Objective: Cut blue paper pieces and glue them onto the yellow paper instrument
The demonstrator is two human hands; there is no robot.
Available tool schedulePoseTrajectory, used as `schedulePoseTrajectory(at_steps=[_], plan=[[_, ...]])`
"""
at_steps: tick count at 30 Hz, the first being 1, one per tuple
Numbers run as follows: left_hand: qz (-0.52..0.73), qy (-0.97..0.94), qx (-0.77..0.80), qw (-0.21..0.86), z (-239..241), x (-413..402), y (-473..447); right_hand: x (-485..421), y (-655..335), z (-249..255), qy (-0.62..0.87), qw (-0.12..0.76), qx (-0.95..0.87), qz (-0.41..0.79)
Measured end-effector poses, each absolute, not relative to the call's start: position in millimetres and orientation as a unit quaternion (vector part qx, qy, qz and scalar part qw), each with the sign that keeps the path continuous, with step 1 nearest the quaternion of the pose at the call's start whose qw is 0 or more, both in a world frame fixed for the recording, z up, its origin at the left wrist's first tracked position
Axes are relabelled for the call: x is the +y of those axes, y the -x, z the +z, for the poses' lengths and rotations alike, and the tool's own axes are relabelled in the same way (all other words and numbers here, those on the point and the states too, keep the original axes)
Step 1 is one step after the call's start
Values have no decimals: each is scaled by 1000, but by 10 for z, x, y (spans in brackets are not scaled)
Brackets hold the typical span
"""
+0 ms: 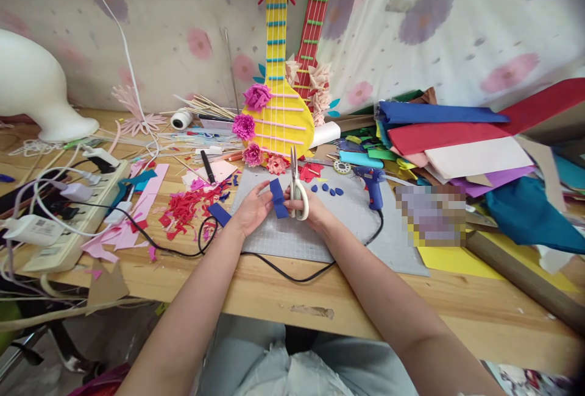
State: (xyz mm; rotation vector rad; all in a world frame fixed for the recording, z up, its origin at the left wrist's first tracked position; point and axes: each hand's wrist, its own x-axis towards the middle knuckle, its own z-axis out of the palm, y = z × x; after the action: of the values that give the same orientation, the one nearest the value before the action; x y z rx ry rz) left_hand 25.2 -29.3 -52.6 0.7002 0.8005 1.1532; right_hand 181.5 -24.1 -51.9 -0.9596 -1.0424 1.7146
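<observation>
My left hand [255, 208] pinches a folded strip of blue paper [278, 198] above the grey cutting mat [274, 239]. Close beside it, my right hand [311, 210] grips white-handled scissors [299, 196], whose blades point up and away from me. The right fingertips reach toward the paper's edge; I cannot tell whether they touch it. Several small blue petal-shaped pieces [325, 187] lie on the mat beyond my right hand. Another blue strip [220, 214] rests on the table left of my left wrist.
A blue glue gun [371, 186] lies right of my hands, its black cord looping under my forearms. Paper instruments, including a yellow one [283, 113], lean at the back. Red scraps [185, 207] and a power strip [75, 225] are left; stacked coloured sheets [452, 140] are right.
</observation>
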Motion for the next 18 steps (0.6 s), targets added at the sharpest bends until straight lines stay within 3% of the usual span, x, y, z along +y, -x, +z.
schedulePoseTrajectory(at_steps=[8,18], plan=[[549,-430,420,581,-634,-305,-346,-231,-1811,-544,388,456,-409,689],[591,-358,450,566,-621,-235,-357,-259,-1811,-514,394,417,-457,680]])
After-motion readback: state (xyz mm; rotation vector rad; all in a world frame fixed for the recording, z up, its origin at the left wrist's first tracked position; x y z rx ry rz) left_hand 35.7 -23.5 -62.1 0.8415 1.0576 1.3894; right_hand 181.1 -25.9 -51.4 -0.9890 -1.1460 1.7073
